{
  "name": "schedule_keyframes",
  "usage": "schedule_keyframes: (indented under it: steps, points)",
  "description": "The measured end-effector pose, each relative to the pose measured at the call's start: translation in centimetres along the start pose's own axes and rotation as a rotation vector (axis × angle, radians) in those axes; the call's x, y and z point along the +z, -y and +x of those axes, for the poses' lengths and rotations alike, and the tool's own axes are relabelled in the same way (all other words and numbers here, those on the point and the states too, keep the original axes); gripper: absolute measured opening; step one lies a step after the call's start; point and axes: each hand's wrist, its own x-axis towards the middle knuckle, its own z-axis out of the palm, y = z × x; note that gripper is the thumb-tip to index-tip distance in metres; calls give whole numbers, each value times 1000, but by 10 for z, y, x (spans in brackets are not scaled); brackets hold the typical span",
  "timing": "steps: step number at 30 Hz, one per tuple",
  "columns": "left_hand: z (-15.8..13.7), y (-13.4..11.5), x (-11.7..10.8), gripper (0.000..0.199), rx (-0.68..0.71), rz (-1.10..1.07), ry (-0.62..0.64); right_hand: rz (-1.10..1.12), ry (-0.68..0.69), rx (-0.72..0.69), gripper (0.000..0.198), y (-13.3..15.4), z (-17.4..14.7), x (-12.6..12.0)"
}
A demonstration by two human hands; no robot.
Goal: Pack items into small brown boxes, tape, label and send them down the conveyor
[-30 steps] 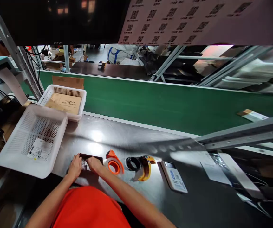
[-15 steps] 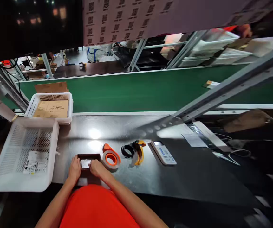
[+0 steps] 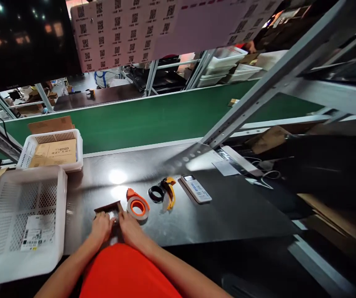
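Note:
A small brown cardboard box [image 3: 108,206] sits near the front edge of the metal table, its rear wall raised and the rest mostly covered by my hands. Inside it shows a whitish, shiny item [image 3: 111,215], too small to name. My left hand [image 3: 102,227] lies over the box's left part, fingers curled, its thumb side at the whitish item. Along the right side, my right hand [image 3: 129,226] grips the box with bent fingers. Just right of that hand lies an orange tape dispenser [image 3: 138,207] with a roll of tape.
Beyond it are a black ring [image 3: 156,193], a yellow tape dispenser [image 3: 170,194] and a phone [image 3: 196,189]. At left stand a white basket [image 3: 60,231] with a label sheet and another basket [image 3: 80,151] with flat cartons. A slanted metal post [image 3: 242,107] rises at right.
My left hand has moved from the box's left side over its opening. The box looks tilted and more covered. My right hand has come nearer the left. The camera view has turned right.

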Motion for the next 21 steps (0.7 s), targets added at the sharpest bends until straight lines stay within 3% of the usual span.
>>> schedule_keyframes:
  steps: [6,9,11,14,16,18,21]
  points:
    - [0,-6,1,47,80,1,-1,-12,45,-141,33,-3,22,10]
    - [5,8,4,41,221,28,-140,47,0,-202,26,-12,30,15]
    - [12,16,11,45,238,70,-271,88,-74,-186,29,-19,30,18]
    - [12,25,25,56,149,117,-357,120,-208,-110,43,-34,21,17]
    - [0,28,35,53,178,112,-299,157,-331,13,48,-50,13,10]
    - [-21,31,40,52,249,90,-184,224,-420,224,47,-70,8,-3]
    - [-47,33,39,51,206,61,-92,299,-338,414,44,-99,13,-21]
